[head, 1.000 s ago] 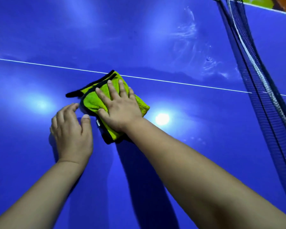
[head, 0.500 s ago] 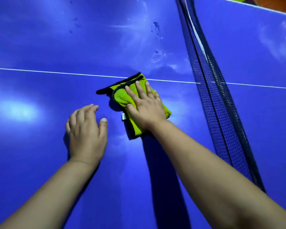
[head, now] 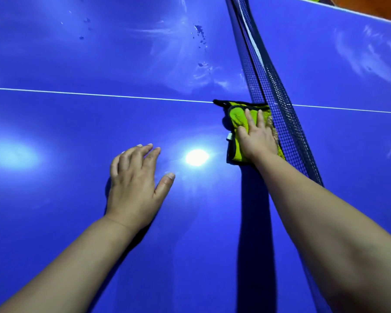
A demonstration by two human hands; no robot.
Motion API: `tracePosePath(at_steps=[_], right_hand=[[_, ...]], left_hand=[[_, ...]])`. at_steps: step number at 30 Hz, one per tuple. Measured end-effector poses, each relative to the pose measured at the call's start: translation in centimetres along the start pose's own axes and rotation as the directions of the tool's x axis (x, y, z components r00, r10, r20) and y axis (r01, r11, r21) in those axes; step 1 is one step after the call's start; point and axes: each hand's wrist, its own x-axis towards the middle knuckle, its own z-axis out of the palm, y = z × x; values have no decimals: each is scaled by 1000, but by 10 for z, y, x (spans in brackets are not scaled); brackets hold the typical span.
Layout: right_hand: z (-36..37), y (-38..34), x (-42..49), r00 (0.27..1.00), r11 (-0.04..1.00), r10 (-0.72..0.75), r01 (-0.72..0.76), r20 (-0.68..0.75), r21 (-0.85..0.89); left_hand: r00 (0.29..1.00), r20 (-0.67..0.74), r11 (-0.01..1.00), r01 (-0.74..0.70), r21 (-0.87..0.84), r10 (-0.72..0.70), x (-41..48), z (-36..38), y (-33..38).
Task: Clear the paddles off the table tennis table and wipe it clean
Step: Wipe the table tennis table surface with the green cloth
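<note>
Table tennis table (head: 54,222), blue and glossy, fills nearly the whole frame, with a thin white line (head: 99,95) running across it from the left edge toward the right. Below that line, left of centre, the left hand (head: 134,186) rests palm down on the bare surface. Its fingers are spread and only lightly bent, its thumb is splayed out to the right, and it holds nothing. Its forearm comes in from the lower left corner. Just to the right of the thumb sits a bright round glare (head: 196,157) of reflected light. Above the line, in the upper middle, dark drops and pale smears (head: 200,35) mark the surface.

Right of centre lies a folded green cloth (head: 236,114) with a dark edge. Its far edge touches the white line and its right side is against the foot of the net (head: 280,96). The right hand (head: 256,138) lies flat on top of the cloth, fingers straight and pointing up the frame, pressing it onto the table without gripping it. The cloth shows beyond the fingertips and to the left of the palm. The right forearm stretches in from the lower right corner. The dark mesh net runs from the top of the frame down to the right, and the outer finger and the cloth's right edge show through it. Beyond the net, more pale streaks (head: 359,53) cross the table.
</note>
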Motion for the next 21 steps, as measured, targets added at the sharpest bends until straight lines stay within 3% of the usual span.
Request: tracePosePath(at_steps=[4, 8, 15, 21], right_hand=[[6, -5, -40, 985, 985, 170, -171, -35, -18], [18, -37, -83, 975, 973, 223, -224, -18, -60], [49, -152, -146, 993, 990, 114, -115, -15, -78], [78, -276, -186, 993, 990, -109, 112, 38, -87]], left_hand=[[999, 29, 1000, 13, 21, -14, -17, -17, -31], [997, 58, 998, 39, 50, -42, -36, -38, -68], [996, 47, 996, 74, 40, -76, -63, -85, -153], [985, -2, 985, 170, -8, -170, -95, -123, -225]])
